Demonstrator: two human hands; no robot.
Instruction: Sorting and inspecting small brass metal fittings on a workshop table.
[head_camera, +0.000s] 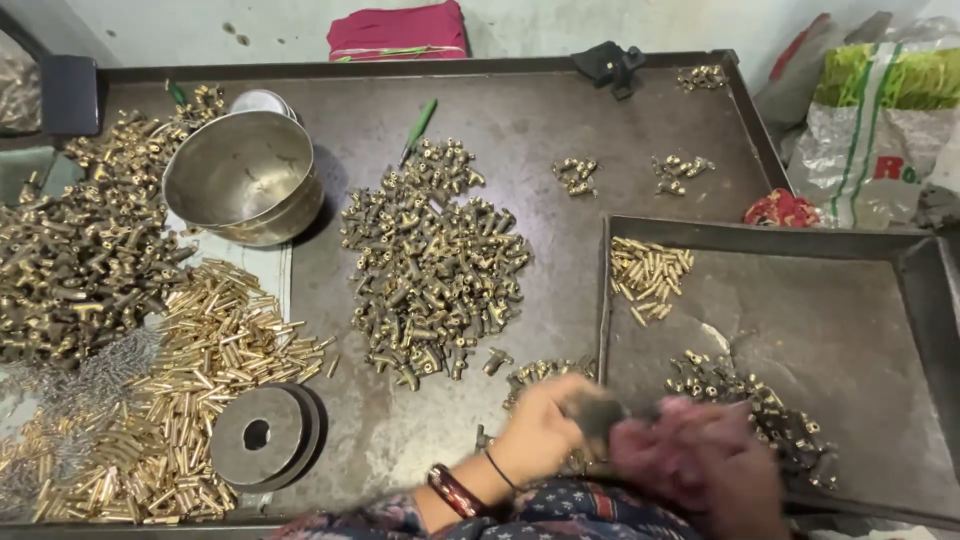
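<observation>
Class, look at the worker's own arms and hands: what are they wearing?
The left hand is bare; its wrist carries a thin black band and a dark red bangle. A dark patterned sleeve covers the forearm. The right hand is motion-blurred.

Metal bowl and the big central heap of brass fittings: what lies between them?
In the head view, only bare dark tabletop lies between the metal bowl and the central heap; nothing sits there.

Bowl (243, 175) left of fittings pile (432, 265); tray (900, 250) right.

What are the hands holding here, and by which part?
Cannot be told: the left hand and right hand meet around a small dark blurred object.
</observation>
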